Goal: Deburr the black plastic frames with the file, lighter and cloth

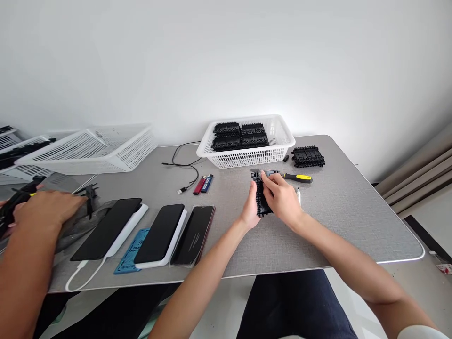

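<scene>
My left hand (251, 209) grips the side of a ribbed black plastic assembly (260, 198) over the grey table (353, 212); my right hand's (283, 197) fingers are closed on its top. Behind sits a white basket (245, 157); a yellow-and-black handle (299, 178) and partly hidden white marker (298, 195) crowd my right.

Four black stacks (226, 128) are sitting upper center; three phones (106, 229), lower left; two lighters (207, 183), center; one screwdriver (299, 178), center right.
</scene>
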`<state>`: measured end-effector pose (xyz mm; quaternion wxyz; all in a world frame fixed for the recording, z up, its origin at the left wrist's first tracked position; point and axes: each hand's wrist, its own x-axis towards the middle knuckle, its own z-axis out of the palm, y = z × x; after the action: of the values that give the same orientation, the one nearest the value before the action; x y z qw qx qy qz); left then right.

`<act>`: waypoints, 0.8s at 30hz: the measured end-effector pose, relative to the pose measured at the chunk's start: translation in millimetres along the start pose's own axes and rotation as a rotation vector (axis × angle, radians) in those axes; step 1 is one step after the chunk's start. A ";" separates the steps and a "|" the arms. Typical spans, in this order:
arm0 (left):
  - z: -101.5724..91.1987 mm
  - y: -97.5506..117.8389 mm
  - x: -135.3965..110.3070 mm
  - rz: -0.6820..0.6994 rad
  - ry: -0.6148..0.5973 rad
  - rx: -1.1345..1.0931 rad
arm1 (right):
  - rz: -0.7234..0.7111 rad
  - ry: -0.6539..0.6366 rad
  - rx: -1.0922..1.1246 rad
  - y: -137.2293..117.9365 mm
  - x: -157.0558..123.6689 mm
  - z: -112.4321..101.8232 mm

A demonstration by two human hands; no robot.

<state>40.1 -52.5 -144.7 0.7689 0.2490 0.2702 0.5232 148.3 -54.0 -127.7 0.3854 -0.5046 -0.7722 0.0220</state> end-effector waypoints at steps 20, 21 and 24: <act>-8.6 35.6 6.5 0.119 0.143 0.034 | -0.126 -0.175 0.196 -3.8 -4.9 -8.9; -8.0 35.0 6.2 0.120 0.131 0.036 | -0.070 -0.077 0.276 -1.7 -3.0 -10.0; -6.4 27.6 5.4 0.091 0.103 0.036 | 0.090 0.142 0.424 1.3 2.6 -12.6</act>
<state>18.9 -37.8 -131.8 0.7248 0.2475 0.3071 0.5649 156.6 -55.8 -117.9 0.5347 -0.4464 -0.6982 0.1654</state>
